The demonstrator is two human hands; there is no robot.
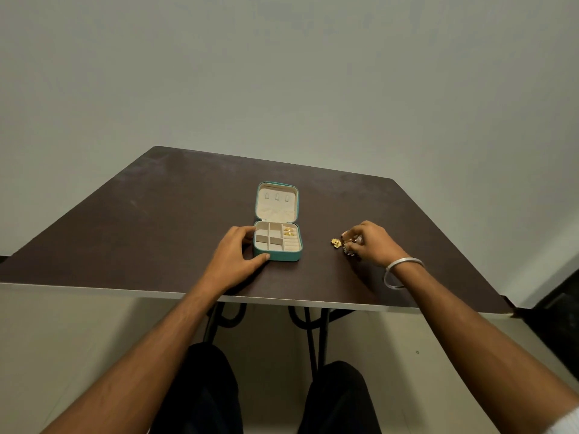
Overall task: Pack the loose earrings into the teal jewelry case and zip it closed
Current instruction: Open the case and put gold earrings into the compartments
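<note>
Packing looks partly done: the teal jewelry case (277,241) lies open w/ lid flat back, gold pieces already in a compartment on its far side from the left hand (236,256), which grips its near-left corner, thumb along the front edge. Right hand (371,242) has fingers curled onto the loose earrings (347,245) at its fingertips; a gold flower earring (336,242) lies just beyond them toward the case. Earrings & zip still left, I'd say.

Left hand (235,253): extended forward, fingers (247,234) and thumb curled in a grip. Right hand (372,242): extended forward, fingertips pinching; bangle (398,272) on wrist.
</note>
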